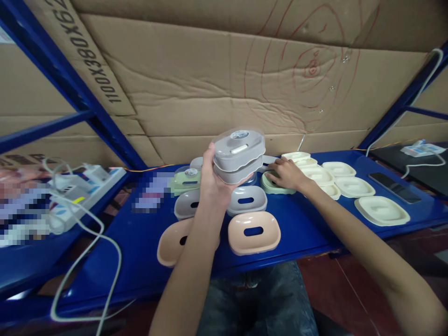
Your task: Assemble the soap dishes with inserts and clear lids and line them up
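Grey plastic filled my left hand: I was gripping a lidded grey soap box from below and behind, lifted clear of the shelf, its clear lid and round sticker facing up. My right hand lay with fingers curled over a green tray that sat on the shelf just right of the raised box; whether it had truly closed on the tray I could not tell. I judged this to be the middle of putting boxes together, one piece held up while the other hand fetched the next. The next move would have called for a firm pinch on the green rim and a level lift so nothing beside it got knocked.

Under my hands ran a blue metal shelf, with pink trays, grey trays and a row of cream inserts to the right. A white power strip and its cable lay at the left, a dark phone at the right, and creased cardboard walled the back.
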The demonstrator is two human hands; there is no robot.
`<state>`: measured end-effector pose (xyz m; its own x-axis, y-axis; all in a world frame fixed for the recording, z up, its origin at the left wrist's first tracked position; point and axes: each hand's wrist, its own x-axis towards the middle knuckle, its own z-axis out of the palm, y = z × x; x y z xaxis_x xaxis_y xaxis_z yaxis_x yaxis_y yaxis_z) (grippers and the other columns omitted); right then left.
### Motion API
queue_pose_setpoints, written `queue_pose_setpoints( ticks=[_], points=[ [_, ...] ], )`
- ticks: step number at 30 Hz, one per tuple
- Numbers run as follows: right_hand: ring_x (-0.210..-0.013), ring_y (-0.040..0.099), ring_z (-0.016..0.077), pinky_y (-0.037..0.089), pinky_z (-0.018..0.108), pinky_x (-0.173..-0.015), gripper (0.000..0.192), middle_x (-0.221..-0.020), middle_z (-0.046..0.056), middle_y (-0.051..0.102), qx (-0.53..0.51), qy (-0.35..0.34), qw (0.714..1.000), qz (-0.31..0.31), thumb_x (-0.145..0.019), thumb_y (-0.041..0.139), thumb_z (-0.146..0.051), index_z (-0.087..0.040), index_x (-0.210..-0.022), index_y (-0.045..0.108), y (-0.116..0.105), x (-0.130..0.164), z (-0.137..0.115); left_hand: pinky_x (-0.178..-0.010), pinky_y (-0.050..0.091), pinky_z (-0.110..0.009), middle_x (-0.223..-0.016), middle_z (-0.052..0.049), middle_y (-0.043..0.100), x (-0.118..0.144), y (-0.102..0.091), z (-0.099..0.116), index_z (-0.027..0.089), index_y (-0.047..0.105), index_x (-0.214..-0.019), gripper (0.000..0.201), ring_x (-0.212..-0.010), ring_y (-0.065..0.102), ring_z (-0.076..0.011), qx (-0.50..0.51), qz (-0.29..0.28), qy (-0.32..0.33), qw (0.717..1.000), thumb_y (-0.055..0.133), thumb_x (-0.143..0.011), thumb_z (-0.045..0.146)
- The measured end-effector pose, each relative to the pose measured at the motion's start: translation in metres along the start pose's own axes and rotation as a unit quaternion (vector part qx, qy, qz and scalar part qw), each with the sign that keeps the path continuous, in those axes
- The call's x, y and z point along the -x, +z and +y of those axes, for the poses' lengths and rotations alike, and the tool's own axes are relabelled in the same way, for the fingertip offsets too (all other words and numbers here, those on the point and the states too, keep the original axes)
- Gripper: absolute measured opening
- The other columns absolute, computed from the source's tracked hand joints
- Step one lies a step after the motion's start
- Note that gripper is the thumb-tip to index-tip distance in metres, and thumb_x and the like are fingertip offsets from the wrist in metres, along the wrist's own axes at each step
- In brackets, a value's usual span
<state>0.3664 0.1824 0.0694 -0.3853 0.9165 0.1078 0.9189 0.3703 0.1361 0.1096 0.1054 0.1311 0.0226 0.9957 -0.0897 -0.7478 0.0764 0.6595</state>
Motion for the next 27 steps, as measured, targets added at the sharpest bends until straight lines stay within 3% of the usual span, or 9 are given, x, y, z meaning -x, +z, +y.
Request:
queue_pose_setpoints(
  ticks=[10,27],
  points=[
    [-0.115,0.073,0.0369,0.046,0.045,-0.097,0.051,-0.126,0.024,0.077,0.065,0.006,0.997,-0.033,-0.115,0.041,-0.046,-0.010,-0.126,0.076,-0.017,0.011,-0.020,-0.116,0.061,-0.053,-0.150,-0.007,0.075,0.000,-0.001,0.000,0.029,0.072,-0.140,0.049,-0.147,0.065,-0.0369,-0.001,-0.002,0.000,1.000,0.067,-0.104,0.060],
    [-0.109,0.078,0.0380,0.048,0.047,-0.097,0.046,-0.113,0.023,0.083,0.080,0.019,0.995,-0.059,-0.114,0.047,-0.046,-0.014,-0.111,0.080,-0.027,0.029,-0.012,-0.116,0.061,-0.057,-0.146,-0.007,0.077,-0.002,0.000,-0.002,0.031,0.072,-0.141,0.049,-0.149,0.064,-0.0384,0.002,0.007,-0.012,1.000,0.069,-0.102,0.061]
  ],
)
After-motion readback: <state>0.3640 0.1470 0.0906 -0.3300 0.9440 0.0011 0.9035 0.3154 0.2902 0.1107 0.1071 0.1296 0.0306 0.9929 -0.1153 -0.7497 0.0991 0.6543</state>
